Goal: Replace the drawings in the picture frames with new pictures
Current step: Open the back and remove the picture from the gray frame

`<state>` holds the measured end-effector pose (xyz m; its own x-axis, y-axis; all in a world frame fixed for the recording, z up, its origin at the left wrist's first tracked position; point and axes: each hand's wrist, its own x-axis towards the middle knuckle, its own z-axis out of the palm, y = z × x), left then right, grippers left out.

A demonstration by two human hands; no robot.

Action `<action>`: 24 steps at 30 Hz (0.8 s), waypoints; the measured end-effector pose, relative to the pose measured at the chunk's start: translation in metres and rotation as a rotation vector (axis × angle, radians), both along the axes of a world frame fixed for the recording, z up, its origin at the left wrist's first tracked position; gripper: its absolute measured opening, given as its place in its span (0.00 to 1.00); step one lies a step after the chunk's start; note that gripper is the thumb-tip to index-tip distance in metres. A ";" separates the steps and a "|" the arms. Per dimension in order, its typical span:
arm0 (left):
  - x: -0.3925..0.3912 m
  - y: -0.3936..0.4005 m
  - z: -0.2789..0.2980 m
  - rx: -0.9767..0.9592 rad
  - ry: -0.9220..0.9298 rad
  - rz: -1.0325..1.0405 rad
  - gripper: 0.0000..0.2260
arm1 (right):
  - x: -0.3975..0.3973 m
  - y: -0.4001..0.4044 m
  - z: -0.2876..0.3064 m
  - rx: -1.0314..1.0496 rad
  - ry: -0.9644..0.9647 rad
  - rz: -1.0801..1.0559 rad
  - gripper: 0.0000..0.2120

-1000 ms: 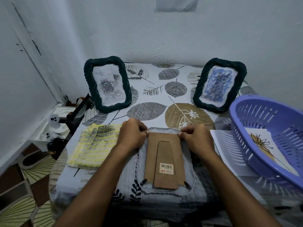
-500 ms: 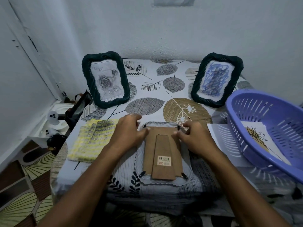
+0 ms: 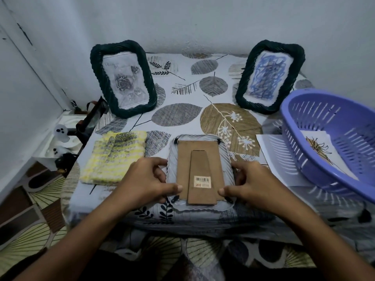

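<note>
Holding one drawing [image 3: 322, 154]: purple basket [image 3: 332, 179].

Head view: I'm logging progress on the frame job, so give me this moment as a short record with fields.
frame in work: white frame lying face down, cardboard back up, barcode sticker on its stand
left hand: left hand grips the frame's left edge
right hand: right hand grips its right edge
standing frames: two dark frames, rose drawing and blue scribble
new pictures: one in the purple basket, a paper under the basket
other: yellow knitted cloth left of the frame
</note>
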<state>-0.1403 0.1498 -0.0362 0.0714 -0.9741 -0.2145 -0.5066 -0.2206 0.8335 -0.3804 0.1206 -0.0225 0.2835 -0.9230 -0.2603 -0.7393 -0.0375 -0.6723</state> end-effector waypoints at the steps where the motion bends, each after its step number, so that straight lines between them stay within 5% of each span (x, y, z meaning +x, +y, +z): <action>1: 0.000 0.001 0.001 0.009 0.005 -0.006 0.35 | 0.000 0.000 0.001 0.003 0.013 0.001 0.18; 5: 0.001 -0.001 0.003 0.006 -0.047 -0.058 0.29 | 0.001 0.001 0.006 0.083 -0.011 -0.016 0.31; 9: 0.000 -0.002 0.002 0.000 -0.053 -0.056 0.21 | 0.004 0.004 0.008 0.116 -0.036 -0.032 0.27; 17: -0.001 -0.002 -0.001 0.038 0.047 -0.035 0.35 | 0.005 0.003 0.006 0.142 -0.059 -0.048 0.27; 24: 0.003 -0.004 -0.004 0.071 0.162 -0.017 0.34 | 0.002 0.000 0.000 0.193 -0.171 -0.100 0.39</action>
